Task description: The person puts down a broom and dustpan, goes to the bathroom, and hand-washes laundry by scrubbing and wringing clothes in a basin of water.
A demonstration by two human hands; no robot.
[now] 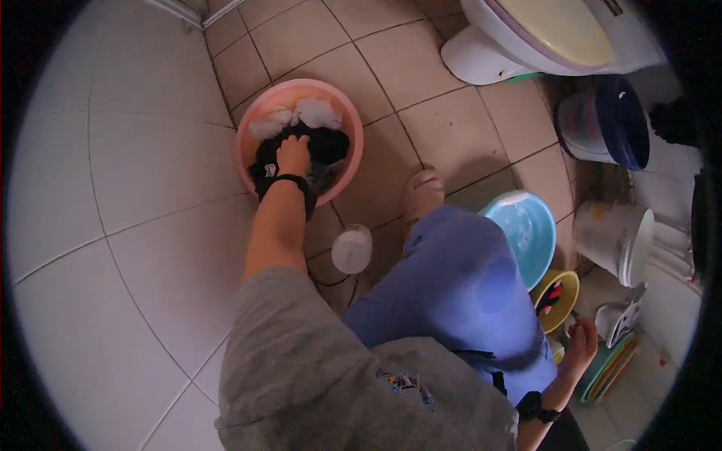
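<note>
Grey short-sleeved shirt (pixel 323 361) nearest the camera, small multicoloured print on the chest; blue trousers (pixel 444 278) beyond it. Landmark for all positions: the pink basin (pixel 356 161), round, set on the brown tiled floor (pixel 462 124).

Inside the basin: dark cloth (pixel 328 141) fills the middle; white cloth (pixel 317 113) lies bunched along its far side; a greyish piece (pixel 322 177) sits at its near right side.

Left hand (pixel 294 155): over the basin, knuckles up, resting on the dark cloth. Fingertips obscured; cannot tell whether they are closed on fabric. Dark band (pixel 307 194) at this wrist, close to the basin's near rim.

Right hand (pixel 581 344): well apart from the basin, to its lower right, near a yellow tub (pixel 569 308) holding red and dark items. Fingers partly bent; cannot tell whether anything is gripped. Dark watch-like band (pixel 538 410) on this wrist.

Other positions: white rounded object (pixel 351 250), kind unclear, just below the basin; foot (pixel 423 197) to its right; light blue basin (pixel 545 244) farther right and lower; white bucket (pixel 599 234) beyond that. Toilet (pixel 481 56) to the pink basin's upper right; pale tiled wall (pixel 143 225) to its left.
</note>
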